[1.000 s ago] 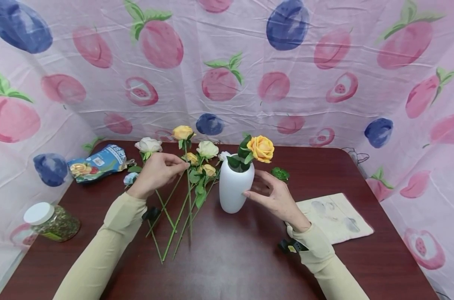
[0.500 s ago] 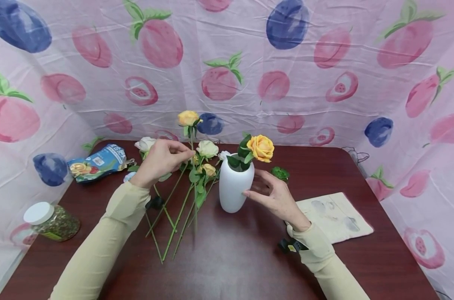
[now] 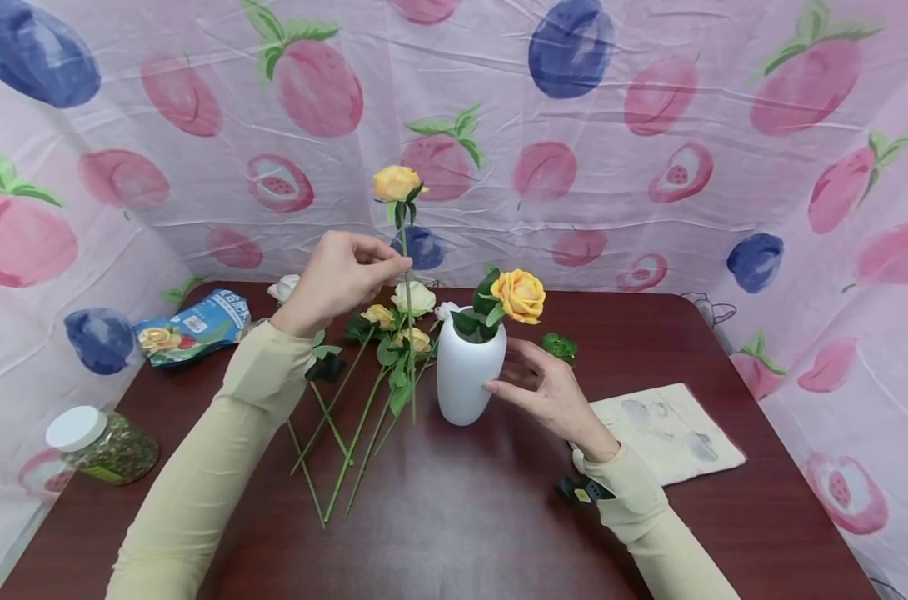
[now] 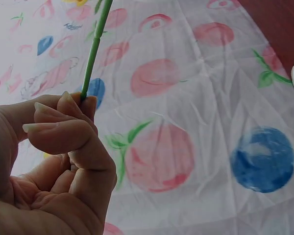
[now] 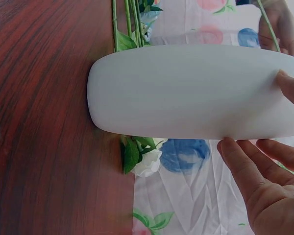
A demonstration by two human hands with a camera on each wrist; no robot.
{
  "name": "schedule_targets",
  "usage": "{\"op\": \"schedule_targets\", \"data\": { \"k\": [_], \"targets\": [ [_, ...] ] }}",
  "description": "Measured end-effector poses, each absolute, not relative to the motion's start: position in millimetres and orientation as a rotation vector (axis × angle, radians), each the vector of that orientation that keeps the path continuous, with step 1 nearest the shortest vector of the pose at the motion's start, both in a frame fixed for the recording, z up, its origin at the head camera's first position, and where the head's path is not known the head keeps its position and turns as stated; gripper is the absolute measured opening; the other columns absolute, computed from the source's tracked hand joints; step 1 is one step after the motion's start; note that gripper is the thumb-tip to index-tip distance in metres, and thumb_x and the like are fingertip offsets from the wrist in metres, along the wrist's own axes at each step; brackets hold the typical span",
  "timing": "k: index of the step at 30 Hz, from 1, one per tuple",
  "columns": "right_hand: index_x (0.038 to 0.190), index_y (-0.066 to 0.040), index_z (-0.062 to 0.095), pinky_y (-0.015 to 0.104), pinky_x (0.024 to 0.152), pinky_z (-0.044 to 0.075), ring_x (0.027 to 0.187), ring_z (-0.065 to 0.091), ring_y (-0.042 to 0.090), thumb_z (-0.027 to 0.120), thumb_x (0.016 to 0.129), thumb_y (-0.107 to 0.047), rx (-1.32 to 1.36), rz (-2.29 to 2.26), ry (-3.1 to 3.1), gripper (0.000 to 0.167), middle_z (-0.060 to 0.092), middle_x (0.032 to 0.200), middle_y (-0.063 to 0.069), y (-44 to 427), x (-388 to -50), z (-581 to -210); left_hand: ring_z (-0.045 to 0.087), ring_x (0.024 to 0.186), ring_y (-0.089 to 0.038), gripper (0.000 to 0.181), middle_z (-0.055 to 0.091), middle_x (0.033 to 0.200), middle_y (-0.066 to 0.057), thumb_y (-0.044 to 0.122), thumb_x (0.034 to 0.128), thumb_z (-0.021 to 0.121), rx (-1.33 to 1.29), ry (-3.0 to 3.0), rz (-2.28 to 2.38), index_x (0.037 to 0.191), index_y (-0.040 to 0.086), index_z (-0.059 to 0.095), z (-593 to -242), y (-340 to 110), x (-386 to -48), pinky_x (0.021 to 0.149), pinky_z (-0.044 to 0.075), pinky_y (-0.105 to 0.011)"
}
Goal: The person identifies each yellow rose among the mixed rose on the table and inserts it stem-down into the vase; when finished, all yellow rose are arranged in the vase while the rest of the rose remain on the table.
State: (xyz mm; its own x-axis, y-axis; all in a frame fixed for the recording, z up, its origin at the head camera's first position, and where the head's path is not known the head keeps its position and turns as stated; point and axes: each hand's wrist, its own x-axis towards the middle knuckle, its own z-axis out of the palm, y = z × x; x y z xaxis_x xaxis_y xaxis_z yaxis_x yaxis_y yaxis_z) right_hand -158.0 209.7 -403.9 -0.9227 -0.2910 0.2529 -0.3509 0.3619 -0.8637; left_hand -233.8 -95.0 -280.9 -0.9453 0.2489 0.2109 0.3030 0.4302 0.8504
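My left hand (image 3: pixel 343 279) pinches the thin green stem (image 3: pixel 410 333) of a yellow rose (image 3: pixel 397 183), which hangs upright above the table, left of the vase. In the left wrist view the stem (image 4: pixel 94 54) runs up from the left hand's (image 4: pixel 63 156) thumb and fingertips. A white vase (image 3: pixel 469 375) stands upright with an orange-yellow rose (image 3: pixel 519 296) in its mouth. My right hand (image 3: pixel 555 400) holds the vase's right side. In the right wrist view thumb and fingertips of the right hand (image 5: pixel 269 181) lie on opposite sides of the vase (image 5: pixel 186 93).
White and yellow roses (image 3: pixel 413 298) with crossed stems lie left of the vase. A blue packet (image 3: pixel 195 329) and a white-lidded jar (image 3: pixel 109 446) are at the left. A small green plant (image 3: pixel 559 346) and a pale cloth (image 3: pixel 667 435) are at the right.
My left hand has risen and moved right with the yellow rose, whose stem is now higher and closer to the vase. The right hand keeps its place on the vase.
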Motion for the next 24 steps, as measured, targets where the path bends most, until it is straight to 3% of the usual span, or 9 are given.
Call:
{"op": "schedule_targets", "data": {
  "k": [6,13,24],
  "targets": [
    [0.141,-0.022,0.060,0.032,0.093,0.058,0.116,0.071,0.019,0.085,0.087,-0.025,0.591,1.621,-2.562,0.059,0.065,0.135,0.002,209.9,-157.8,-404.0,0.060,0.056,-0.008,0.024,0.069,0.064,0.003,0.028,0.0909,0.079,-0.483,-2.560,-1.584,0.091,0.005,0.081,-263.7,-85.1,-234.8,0.053,0.047,-0.023],
    [0.141,-0.022,0.059,0.033,0.093,0.058,0.116,0.071,0.019,0.085,0.088,-0.025,0.587,1.602,-2.569,0.059,0.065,0.135,0.002,211.2,-158.2,-404.2,0.046,0.048,-0.009,0.021,0.058,0.055,0.002,0.025,0.0913,0.079,-0.582,-2.455,-1.606,0.086,0.004,0.080,-243.8,-76.4,-240.6,0.048,0.040,-0.024],
    [0.142,-0.020,0.059,0.032,0.093,0.058,0.116,0.070,0.019,0.085,0.088,-0.025,0.589,1.619,-2.574,0.061,0.065,0.136,0.002,211.1,-158.5,-404.9,0.046,0.047,-0.008,0.021,0.058,0.057,0.005,0.023,0.0917,0.079,-0.580,-2.389,-1.730,0.088,0.003,0.078,-219.1,-64.3,-258.1,0.048,0.041,-0.022]
  ]
}}
